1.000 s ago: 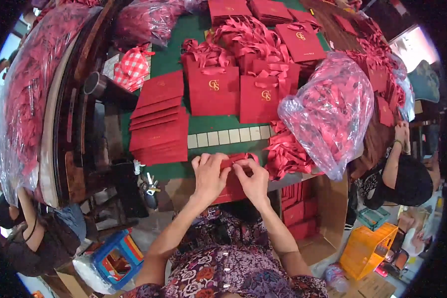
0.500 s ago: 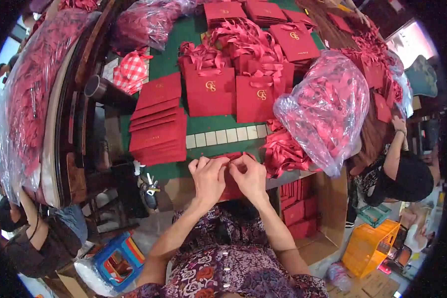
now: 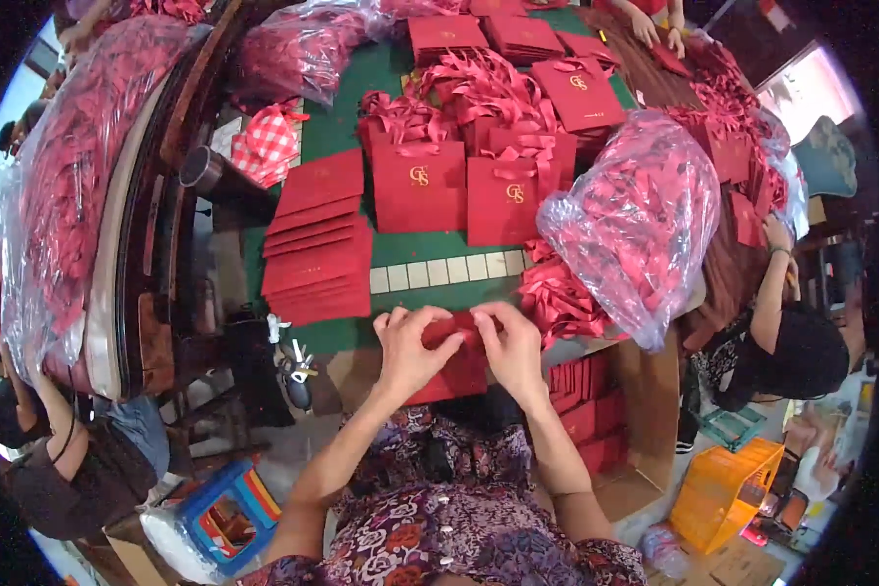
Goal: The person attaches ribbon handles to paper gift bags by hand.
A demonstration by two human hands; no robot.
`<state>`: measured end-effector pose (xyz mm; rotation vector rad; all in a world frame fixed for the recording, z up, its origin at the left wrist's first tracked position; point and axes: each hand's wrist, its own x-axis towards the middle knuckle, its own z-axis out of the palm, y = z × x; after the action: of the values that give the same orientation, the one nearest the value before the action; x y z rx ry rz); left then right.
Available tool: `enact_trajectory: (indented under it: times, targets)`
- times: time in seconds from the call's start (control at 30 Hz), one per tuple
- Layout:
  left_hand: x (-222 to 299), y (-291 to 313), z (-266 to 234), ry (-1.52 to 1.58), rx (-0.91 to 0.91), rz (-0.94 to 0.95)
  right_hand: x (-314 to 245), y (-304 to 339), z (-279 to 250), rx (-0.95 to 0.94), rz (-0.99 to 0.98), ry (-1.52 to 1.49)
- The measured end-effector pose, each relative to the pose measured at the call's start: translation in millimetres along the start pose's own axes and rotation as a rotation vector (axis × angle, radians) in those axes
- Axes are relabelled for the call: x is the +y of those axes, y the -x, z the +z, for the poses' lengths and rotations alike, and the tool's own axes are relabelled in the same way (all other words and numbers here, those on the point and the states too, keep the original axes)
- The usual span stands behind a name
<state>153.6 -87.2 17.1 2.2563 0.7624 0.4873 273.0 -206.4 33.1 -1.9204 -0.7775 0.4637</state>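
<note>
A red paper bag (image 3: pixel 459 376) lies at the near table edge in front of me, between my hands. My left hand (image 3: pixel 410 354) is over its left side, with thumb and fingers spread apart. On its right side is my right hand (image 3: pixel 514 354), its thumb and forefinger parted near the bag's upper edge. I see nothing gripped in either hand; the bag's upper part is partly hidden by fingers. Just right of my right hand lies a heap of red ribbons (image 3: pixel 562 298).
Red flat bags (image 3: pixel 314 264) are stacked at left, beside standing ribbon-handled bags (image 3: pixel 420 190). A clear plastic sack of ribbons (image 3: pixel 645 215) bulges at right. Below it, a cardboard box (image 3: pixel 651 415) holds red bags. A dark tumbler (image 3: pixel 205 174) stands left. Other people work at both sides.
My fingers were pinched together at the bag's upper edge; now they have parted and my hands have moved slightly away from each other. Another person's hands have appeared at the far right.
</note>
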Motion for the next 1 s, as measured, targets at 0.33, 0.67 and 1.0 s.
enact_trajectory:
  times: [0.33, 0.67, 1.0]
  targets:
    - [8, 9, 4, 0.037, -0.002, 0.106, 24, -34, -24, -0.42, -0.163, 0.187]
    - [17, 12, -3, -0.073, 0.064, 0.286, 22, -44, -19, -0.545, -0.116, 0.078]
    - [9, 9, -18, -0.003, -0.152, 0.158, 37, -40, 12, -0.363, -0.018, 0.171]
